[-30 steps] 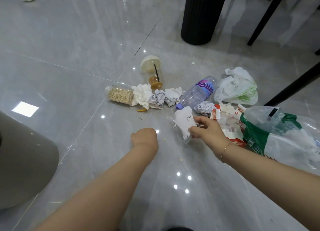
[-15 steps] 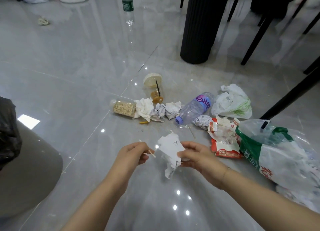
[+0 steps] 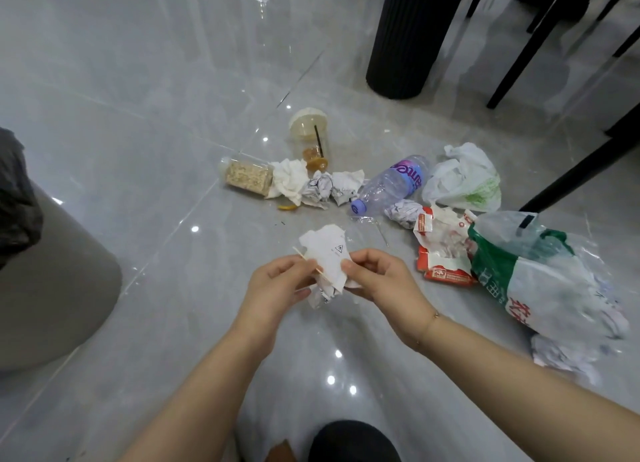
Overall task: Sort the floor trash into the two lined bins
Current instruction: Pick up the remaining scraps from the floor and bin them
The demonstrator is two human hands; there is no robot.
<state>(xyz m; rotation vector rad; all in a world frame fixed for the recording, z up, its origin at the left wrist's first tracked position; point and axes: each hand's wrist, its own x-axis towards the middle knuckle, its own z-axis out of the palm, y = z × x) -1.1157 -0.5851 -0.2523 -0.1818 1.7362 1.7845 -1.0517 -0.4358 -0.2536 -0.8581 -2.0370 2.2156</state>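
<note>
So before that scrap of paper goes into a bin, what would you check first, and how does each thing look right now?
1. Paper scrap held firmly: ok, both the left hand and the right hand pinch it.
2. Thin stick under control: ok, it lies against the paper at the left fingers.
3. A lined bin close by: ok, at the left, dark liner showing.
4. Second bin in sight: cannot tell.
5. Which bin suits paper: cannot tell, no labels show.
6. Trash left on the floor: not ok, the bottle and others remain.
</note>
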